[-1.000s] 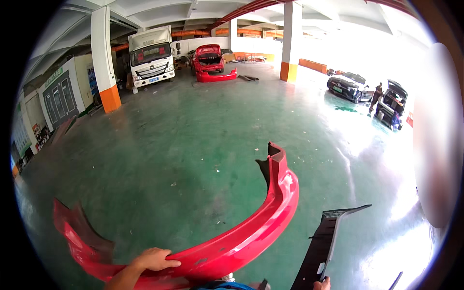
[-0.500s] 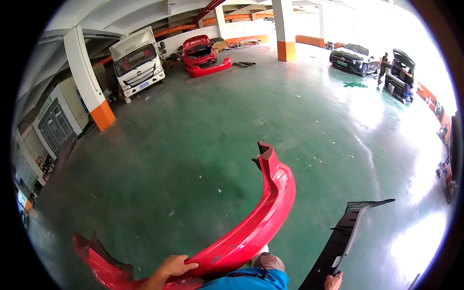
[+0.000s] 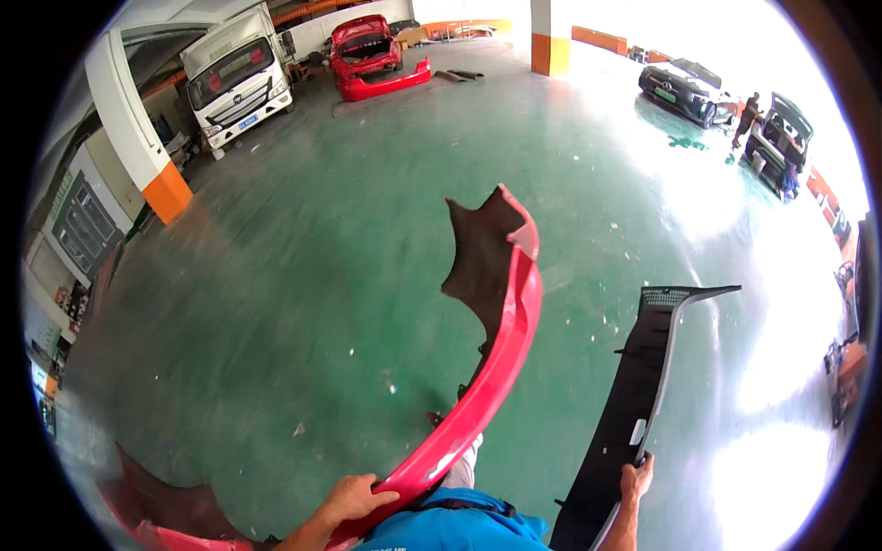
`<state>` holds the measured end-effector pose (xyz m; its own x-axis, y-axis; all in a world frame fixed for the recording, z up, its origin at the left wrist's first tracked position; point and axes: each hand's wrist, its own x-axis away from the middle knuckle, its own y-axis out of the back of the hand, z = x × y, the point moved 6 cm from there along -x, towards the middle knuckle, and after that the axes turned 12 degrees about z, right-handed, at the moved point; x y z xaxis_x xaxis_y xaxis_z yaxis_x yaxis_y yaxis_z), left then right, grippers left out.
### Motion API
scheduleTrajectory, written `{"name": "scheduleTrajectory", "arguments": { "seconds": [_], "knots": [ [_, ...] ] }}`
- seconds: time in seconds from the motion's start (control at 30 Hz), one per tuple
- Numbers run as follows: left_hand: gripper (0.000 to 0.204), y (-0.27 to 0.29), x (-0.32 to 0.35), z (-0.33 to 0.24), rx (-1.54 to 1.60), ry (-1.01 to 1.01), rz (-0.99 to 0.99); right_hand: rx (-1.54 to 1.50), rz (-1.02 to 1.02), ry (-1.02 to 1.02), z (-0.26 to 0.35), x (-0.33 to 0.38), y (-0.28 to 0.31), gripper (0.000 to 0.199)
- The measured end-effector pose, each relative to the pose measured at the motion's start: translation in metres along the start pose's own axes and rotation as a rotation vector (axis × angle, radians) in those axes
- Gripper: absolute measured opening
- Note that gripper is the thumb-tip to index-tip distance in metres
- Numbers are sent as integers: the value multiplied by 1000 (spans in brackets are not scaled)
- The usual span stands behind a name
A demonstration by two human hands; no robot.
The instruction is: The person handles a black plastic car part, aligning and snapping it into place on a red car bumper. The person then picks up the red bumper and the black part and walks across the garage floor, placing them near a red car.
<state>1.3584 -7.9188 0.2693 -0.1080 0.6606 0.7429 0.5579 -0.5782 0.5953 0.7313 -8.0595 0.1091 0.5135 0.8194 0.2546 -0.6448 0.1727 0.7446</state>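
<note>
A long, curved red car bumper [image 3: 501, 367] spans the space before my body, its far end bent up and showing a dark inner side. My left hand [image 3: 352, 499] grips its upper edge near the lower middle of the head view. At the lower left, the bumper's other dark-lined end is partly cut off by the picture's rim. On the right, my right hand [image 3: 636, 477] is closed round the edge of a long black panel [image 3: 634, 367], which has a grey rim, a mesh patch at its far end and a white label.
Green floor [image 3: 303, 275] with small scraps surrounds me. An orange-and-white pillar [image 3: 165, 188] and white truck [image 3: 241, 96] stand left. A red car [image 3: 366, 50] has another red bumper [image 3: 386, 84] beside it. At right are a black car [image 3: 684, 92], another opened car [image 3: 781, 138] and a person [image 3: 749, 119].
The bumper's far end has swung up and turned, revealing more of its dark inner side. The black panel and my right hand have risen in view. The background has shifted upward.
</note>
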Motion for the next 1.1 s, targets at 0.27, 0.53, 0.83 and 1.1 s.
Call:
{"name": "scheduleTrajectory", "arguments": {
  "seconds": [0.27,0.53,0.83,1.1],
  "knots": [
    [71,219,-196,-47,65,73,-102,45,-13,-114,161,-138,-87,55],
    [68,340,-351,-66,408,0,-58,89,11,-189,289,-266,-204,58],
    [76,553,-575,-147,416,77,-108,132,51,-187,522,-527,-320,57],
    [73,769,-720,-203,270,135,-173,97,40,60,775,-735,-391,60]
  ]
}}
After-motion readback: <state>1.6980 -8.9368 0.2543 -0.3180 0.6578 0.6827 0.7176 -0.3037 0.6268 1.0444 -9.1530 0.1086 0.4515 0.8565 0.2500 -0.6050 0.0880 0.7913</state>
